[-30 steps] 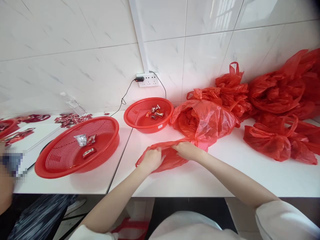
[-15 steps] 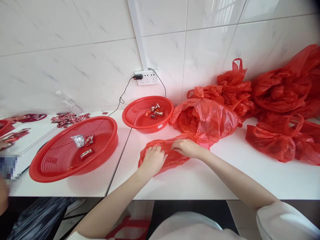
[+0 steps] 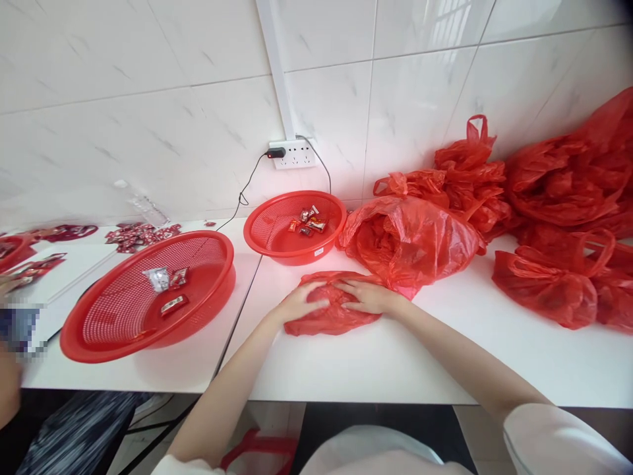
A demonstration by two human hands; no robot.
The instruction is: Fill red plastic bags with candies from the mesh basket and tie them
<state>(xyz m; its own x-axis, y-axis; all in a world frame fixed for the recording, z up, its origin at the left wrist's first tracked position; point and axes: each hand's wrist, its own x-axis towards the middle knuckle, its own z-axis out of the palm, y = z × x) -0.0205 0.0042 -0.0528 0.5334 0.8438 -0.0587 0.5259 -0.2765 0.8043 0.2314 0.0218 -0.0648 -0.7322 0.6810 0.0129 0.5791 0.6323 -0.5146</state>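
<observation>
A thin red plastic bag [image 3: 331,316] lies bunched on the white table in front of me. My left hand [image 3: 302,303] rests on its left side with the fingers spread. On the right side of the same bag lies my right hand [image 3: 368,297], its fingers also apart. Both palms press against the crumpled plastic without gripping it. Just behind my right hand is a larger red bag [image 3: 430,237], its mouth facing left and more red plastic showing inside. A small red basket [image 3: 267,247] holding several wrapped snacks [image 3: 309,221] stands behind my left hand.
A large red basket [image 3: 225,290] with a few packets [image 3: 174,305] sits tilted at the left. Beyond it is a pile of small red packets [image 3: 141,236]. Tied red bags [image 3: 548,284] crowd the right. A power strip [image 3: 295,154] with cables is on the wall. Someone's arm [image 3: 7,382] shows at far left.
My fingers have gone from curled on the bag to spread flat over it. The bag, stretched out before, is now gathered into a more compact bundle.
</observation>
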